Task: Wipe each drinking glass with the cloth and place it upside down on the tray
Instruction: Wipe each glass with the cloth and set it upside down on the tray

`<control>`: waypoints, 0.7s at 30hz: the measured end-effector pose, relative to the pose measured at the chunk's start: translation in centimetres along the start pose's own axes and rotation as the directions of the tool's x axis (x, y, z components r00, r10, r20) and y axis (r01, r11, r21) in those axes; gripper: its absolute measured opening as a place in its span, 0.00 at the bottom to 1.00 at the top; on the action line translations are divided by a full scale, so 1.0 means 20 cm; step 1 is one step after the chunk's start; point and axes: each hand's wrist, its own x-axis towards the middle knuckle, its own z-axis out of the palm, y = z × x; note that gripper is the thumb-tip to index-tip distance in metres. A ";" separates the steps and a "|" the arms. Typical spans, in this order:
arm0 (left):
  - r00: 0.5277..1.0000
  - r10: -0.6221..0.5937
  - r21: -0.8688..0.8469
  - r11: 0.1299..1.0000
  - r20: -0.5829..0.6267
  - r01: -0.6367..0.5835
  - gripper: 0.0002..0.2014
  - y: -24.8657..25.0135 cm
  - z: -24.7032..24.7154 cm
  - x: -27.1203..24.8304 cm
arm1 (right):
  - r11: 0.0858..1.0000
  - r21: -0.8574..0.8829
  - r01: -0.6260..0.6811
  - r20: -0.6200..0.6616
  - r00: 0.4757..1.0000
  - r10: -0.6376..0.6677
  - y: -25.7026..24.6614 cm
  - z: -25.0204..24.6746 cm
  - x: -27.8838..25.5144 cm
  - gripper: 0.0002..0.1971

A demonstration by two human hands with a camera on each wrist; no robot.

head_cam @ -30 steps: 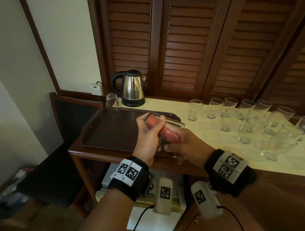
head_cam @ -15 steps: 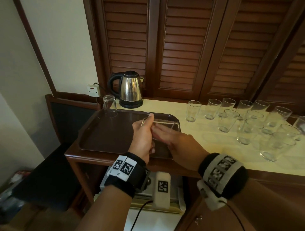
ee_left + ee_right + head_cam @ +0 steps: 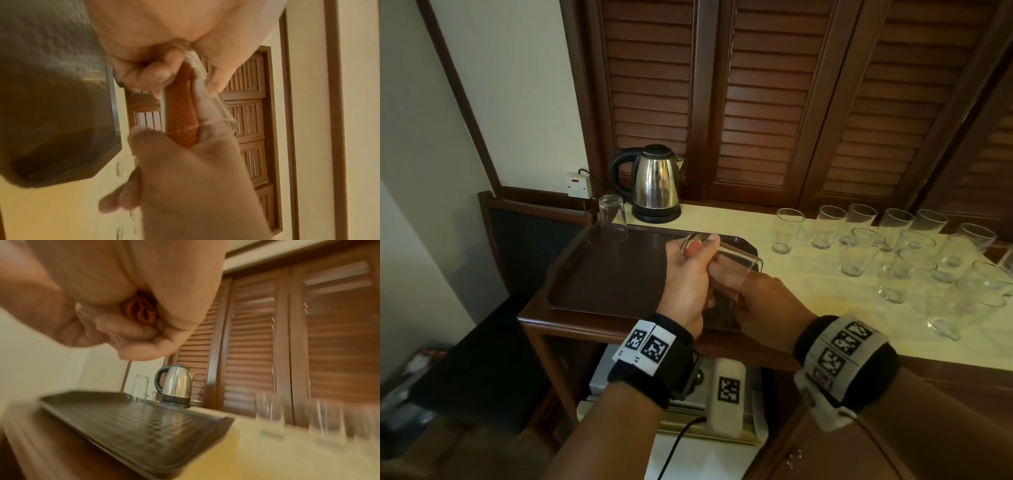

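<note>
A clear drinking glass lies on its side above the dark brown tray, with its mouth to the right. My left hand grips its base end. My right hand has fingers pushed into the mouth and holds an orange cloth inside the glass. In the right wrist view the cloth is bunched in the curled fingers. One glass stands upside down at the tray's far left corner.
Several upright glasses crowd the cream counter to the right of the tray. A steel kettle stands behind the tray by a wall socket. Louvred wooden doors run along the back. A fridge sits below the counter.
My right hand has turned palm down inside the glass, so the red cloth seen through the glass a second ago is hidden from the head view. My left hand keeps its hold.
</note>
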 end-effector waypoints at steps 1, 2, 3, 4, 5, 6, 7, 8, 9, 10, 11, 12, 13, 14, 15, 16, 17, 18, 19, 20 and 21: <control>1.000 0.020 -0.055 0.998 0.009 -0.020 0.17 -0.01 0.01 0.00 | 0.973 0.228 -0.046 0.003 0.999 0.047 0.00 0.00 0.00 0.33; 0.999 0.043 -0.101 0.994 0.019 -0.041 0.17 -0.02 0.01 -0.01 | 0.891 0.439 -0.116 0.043 0.993 0.108 -0.01 -0.01 -0.01 0.29; 0.997 0.065 -0.115 0.992 0.032 -0.061 0.18 -0.03 0.01 0.00 | 0.803 0.571 -0.171 0.081 0.985 0.152 -0.01 -0.02 -0.01 0.27; 0.996 0.075 -0.083 0.994 0.045 -0.071 0.18 -0.02 0.00 -0.01 | 0.762 0.620 -0.187 0.089 0.982 0.168 -0.01 -0.03 -0.02 0.28; 0.997 0.067 -0.026 0.997 0.049 -0.066 0.19 -0.02 0.00 -0.01 | 0.798 0.577 -0.171 0.060 0.984 0.167 0.00 -0.03 -0.01 0.30; 0.998 0.045 0.029 0.998 0.037 -0.046 0.19 -0.01 -0.01 0.00 | 0.887 0.443 -0.129 0.013 0.990 0.138 0.01 -0.04 -0.01 0.34; 1.000 0.021 0.060 0.998 0.015 -0.022 0.20 0.00 -0.01 0.00 | 0.976 0.209 -0.061 -0.019 0.998 0.067 0.02 -0.03 0.00 0.40; 1.000 0.001 0.056 0.998 -0.004 -0.001 0.21 0.01 -0.01 0.01 | 1.000 -0.026 0.000 -0.013 1.000 -0.001 0.02 -0.02 0.01 0.44; 1.000 -0.007 0.034 0.999 -0.015 0.007 0.20 0.01 -0.02 0.01 | 0.989 -0.142 0.040 0.010 0.999 -0.039 0.00 -0.02 0.01 0.46; 1.000 0.002 0.007 1.000 -0.009 -0.002 0.19 0.01 -0.01 0.02 | 0.991 -0.126 0.044 0.029 0.999 -0.040 -0.01 -0.01 0.01 0.45; 1.000 0.020 -0.026 0.999 0.005 -0.020 0.17 0.00 0.00 0.01 | 1.000 0.029 0.005 0.032 0.999 -0.006 -0.01 0.00 0.01 0.41; 0.999 0.038 -0.068 0.997 0.012 -0.037 0.16 -0.01 0.01 0.01 | 0.959 0.278 -0.060 0.045 0.998 0.050 -0.01 -0.01 0.01 0.35; 0.998 0.056 -0.111 0.992 0.017 -0.054 0.16 -0.02 0.01 0.00 | 0.864 0.487 -0.123 0.082 0.992 0.095 -0.01 -0.01 0.00 0.30; 0.997 0.075 -0.139 0.988 0.030 -0.070 0.17 -0.03 0.02 0.00 | 0.750 0.635 -0.185 0.111 0.983 0.148 -0.01 -0.02 -0.01 0.28; 0.995 0.090 -0.124 0.989 0.045 -0.084 0.18 -0.03 0.01 0.00 | 0.688 0.694 -0.213 0.122 0.976 0.179 0.01 -0.03 -0.02 0.28; 0.995 0.086 -0.064 0.995 0.052 -0.083 0.19 -0.03 0.01 0.00 | 0.698 0.684 -0.211 0.103 0.976 0.195 0.02 -0.03 -0.01 0.28; 0.997 0.059 0.018 0.998 0.043 -0.060 0.20 -0.03 0.00 0.01 | 0.796 0.576 -0.189 0.058 0.980 0.191 0.04 -0.03 -0.01 0.30; 1.000 0.016 0.088 0.996 0.018 -0.017 0.22 -0.03 -0.01 0.02 | 0.918 0.370 -0.142 0.010 0.989 0.149 0.05 -0.02 0.00 0.35; 1.000 -0.025 0.112 0.993 -0.010 0.026 0.23 -0.03 -0.02 0.03 | 0.991 0.110 -0.079 0.000 0.997 0.079 0.07 -0.01 0.01 0.41; 0.998 -0.056 0.097 0.994 -0.031 0.059 0.24 -0.03 -0.02 0.03 | 0.996 -0.082 -0.024 0.022 0.999 0.026 0.07 0.00 0.01 0.46; 0.997 -0.067 0.067 0.995 -0.039 0.070 0.23 -0.03 -0.02 0.04 | 0.992 -0.129 -0.009 0.049 0.999 0.015 0.05 0.01 0.01 0.47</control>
